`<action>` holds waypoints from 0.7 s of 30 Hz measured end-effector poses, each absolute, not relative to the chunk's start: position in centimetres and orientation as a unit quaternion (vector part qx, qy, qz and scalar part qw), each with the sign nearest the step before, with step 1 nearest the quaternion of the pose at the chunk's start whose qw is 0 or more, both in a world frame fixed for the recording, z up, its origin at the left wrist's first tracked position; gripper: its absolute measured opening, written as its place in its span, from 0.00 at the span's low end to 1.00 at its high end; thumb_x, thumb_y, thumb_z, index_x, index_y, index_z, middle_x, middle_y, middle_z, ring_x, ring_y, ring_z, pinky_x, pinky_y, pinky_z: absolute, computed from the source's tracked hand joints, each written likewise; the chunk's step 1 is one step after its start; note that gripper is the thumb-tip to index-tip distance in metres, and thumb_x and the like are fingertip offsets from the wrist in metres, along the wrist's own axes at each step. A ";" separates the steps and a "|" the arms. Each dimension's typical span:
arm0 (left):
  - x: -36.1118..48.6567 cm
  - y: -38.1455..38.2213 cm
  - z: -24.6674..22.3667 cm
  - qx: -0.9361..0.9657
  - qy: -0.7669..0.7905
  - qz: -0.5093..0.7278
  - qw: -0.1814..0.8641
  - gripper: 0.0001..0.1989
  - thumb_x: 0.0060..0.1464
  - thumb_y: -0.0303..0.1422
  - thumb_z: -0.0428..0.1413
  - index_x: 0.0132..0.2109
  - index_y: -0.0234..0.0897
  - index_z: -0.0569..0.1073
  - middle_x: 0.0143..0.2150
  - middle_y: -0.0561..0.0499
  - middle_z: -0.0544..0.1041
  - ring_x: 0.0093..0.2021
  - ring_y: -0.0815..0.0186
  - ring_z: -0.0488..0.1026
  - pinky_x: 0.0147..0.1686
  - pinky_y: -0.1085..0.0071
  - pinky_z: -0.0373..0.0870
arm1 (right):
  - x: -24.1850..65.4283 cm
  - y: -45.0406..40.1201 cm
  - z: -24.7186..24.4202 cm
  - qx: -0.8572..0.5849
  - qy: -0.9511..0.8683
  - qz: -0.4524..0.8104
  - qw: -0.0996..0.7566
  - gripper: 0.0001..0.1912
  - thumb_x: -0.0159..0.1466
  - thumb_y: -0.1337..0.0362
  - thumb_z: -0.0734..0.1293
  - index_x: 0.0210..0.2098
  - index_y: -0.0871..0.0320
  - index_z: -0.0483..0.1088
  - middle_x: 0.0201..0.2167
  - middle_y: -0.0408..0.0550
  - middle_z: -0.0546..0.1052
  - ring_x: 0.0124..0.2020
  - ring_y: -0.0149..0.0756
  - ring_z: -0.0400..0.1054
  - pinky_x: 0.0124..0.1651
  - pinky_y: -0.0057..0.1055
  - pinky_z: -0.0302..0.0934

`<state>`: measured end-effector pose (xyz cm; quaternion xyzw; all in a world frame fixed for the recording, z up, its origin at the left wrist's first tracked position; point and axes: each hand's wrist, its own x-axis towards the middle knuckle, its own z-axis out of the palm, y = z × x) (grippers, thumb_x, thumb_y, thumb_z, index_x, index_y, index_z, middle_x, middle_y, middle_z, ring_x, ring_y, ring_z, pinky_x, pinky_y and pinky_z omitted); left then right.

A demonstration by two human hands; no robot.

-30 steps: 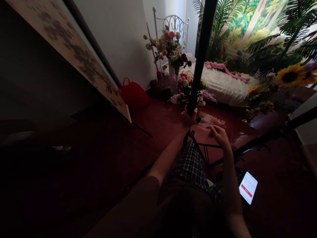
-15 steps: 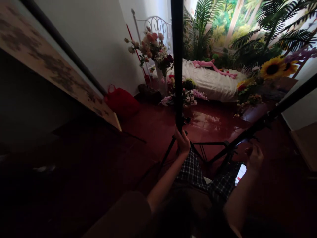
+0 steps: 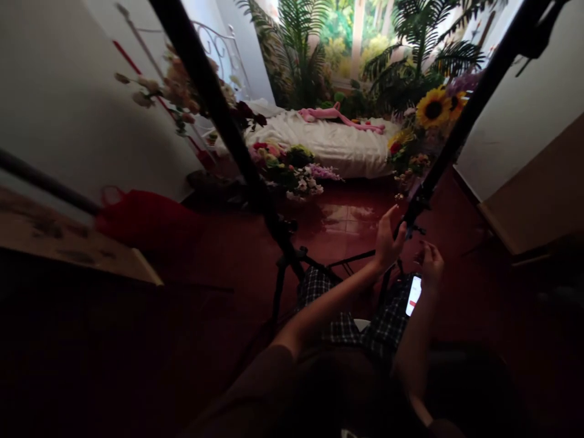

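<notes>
Two dark stands rise before my lap, the left pole (image 3: 219,115) leaning left and the right pole (image 3: 456,128) leaning right. My left hand (image 3: 390,240) is beside the lower part of the right pole, its fingers stretched and apart. Just right of that pole, near a small dark knob (image 3: 418,230), my right hand (image 3: 431,263) has its fingers curled together; whatever they hold is too dark to make out. A phone with a lit screen (image 3: 413,295) rests on my right thigh, on checked black-and-white cloth (image 3: 387,322).
Beyond the poles stands a bed with a white cover (image 3: 360,155) and a pink long-limbed toy (image 3: 337,114). Artificial flowers (image 3: 301,173) and sunflowers (image 3: 432,108) surround it. A red bag (image 3: 141,216) and a patterned panel (image 3: 68,237) are at left; a brown board (image 3: 538,188) leans at right.
My left hand has left the left pole and moved right to the right pole. My right hand stays near the right pole. The view has turned, and the poles now spread apart.
</notes>
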<state>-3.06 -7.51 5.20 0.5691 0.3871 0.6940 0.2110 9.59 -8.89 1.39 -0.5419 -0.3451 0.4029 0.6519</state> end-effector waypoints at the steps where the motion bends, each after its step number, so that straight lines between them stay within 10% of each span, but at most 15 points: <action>1: -2.5 -6.4 6.0 0.574 0.372 0.698 0.211 0.24 0.63 0.44 0.49 0.62 0.39 0.62 0.60 0.40 0.70 0.61 0.60 0.68 0.62 0.58 0.63 | 9.7 -8.8 1.3 -0.540 -0.338 0.408 0.654 0.25 0.48 0.46 0.72 0.35 0.59 0.73 0.16 0.35 0.67 0.17 0.24 0.63 0.22 0.22 0.58; 9: 0.0 -1.1 1.8 0.607 0.466 0.607 0.216 0.18 0.63 0.47 0.49 0.51 0.39 0.67 0.33 0.49 0.76 0.30 0.66 0.74 0.31 0.72 0.66 | 10.2 -8.7 0.9 -0.531 -0.344 0.414 0.655 0.23 0.51 0.45 0.70 0.35 0.58 0.74 0.16 0.36 0.68 0.18 0.26 0.63 0.23 0.24 0.60; 21: 0.2 -0.5 0.3 0.591 0.470 0.638 0.149 0.17 0.63 0.48 0.48 0.46 0.39 0.68 0.30 0.51 0.74 0.29 0.68 0.72 0.30 0.73 0.63 | 8.8 -5.9 1.1 -0.507 -0.361 0.412 0.665 0.31 0.58 0.37 0.62 0.44 0.56 0.72 0.40 0.50 0.79 0.39 0.34 0.74 0.39 0.30 0.68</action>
